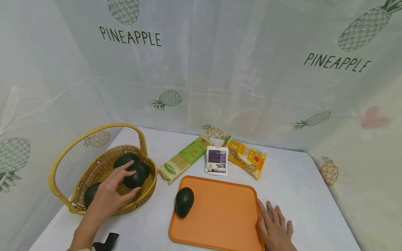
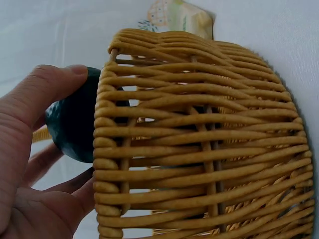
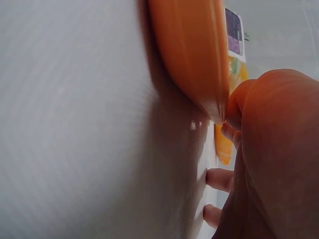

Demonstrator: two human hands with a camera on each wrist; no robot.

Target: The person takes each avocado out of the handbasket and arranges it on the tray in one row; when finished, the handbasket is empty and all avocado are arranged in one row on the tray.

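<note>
At the wicker basket [image 1: 147,195] on the left, my left hand [image 1: 108,195] pinches a dark green avocado [image 1: 135,178] between thumb and fingers. The left wrist view shows this avocado [image 2: 75,119] at the woven rim, the thumb on one side of it and fingers on the other. Other avocados [image 1: 91,193] lie in the basket, partly behind the hand. One more avocado [image 1: 184,202] rests on the left side of the orange tray [image 1: 223,212]. My right hand [image 1: 274,226], its fingers extended, lies at the tray's right edge with the thumb side against the rim.
Behind the tray are a noodle pack [image 1: 185,158], a white and purple packet [image 1: 217,160] and a yellow-orange bag [image 1: 246,157]. The basket's tall handle [image 1: 59,157] arches up over its left side. A black curved object [image 1: 108,242] is beside my left wrist.
</note>
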